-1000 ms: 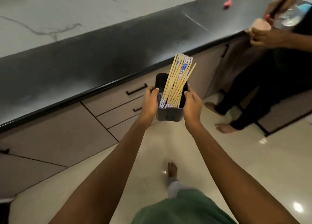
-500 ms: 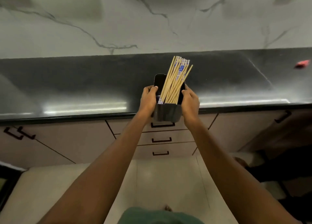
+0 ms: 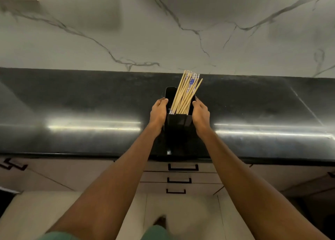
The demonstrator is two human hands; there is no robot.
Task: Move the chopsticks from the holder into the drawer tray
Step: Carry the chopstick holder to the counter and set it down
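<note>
Two hands, left and right, grip the chopstick-filled black holder over the countertop.

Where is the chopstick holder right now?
In the head view, the holder is at centre, over the black countertop, clasped between the left hand and right hand. The chopsticks lean in it, directly above the closed drawers.

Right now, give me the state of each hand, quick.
Left hand: closed on the left side of the black chopstick holder.
Right hand: closed on the holder's right side; the chopsticks stand inside.
</note>
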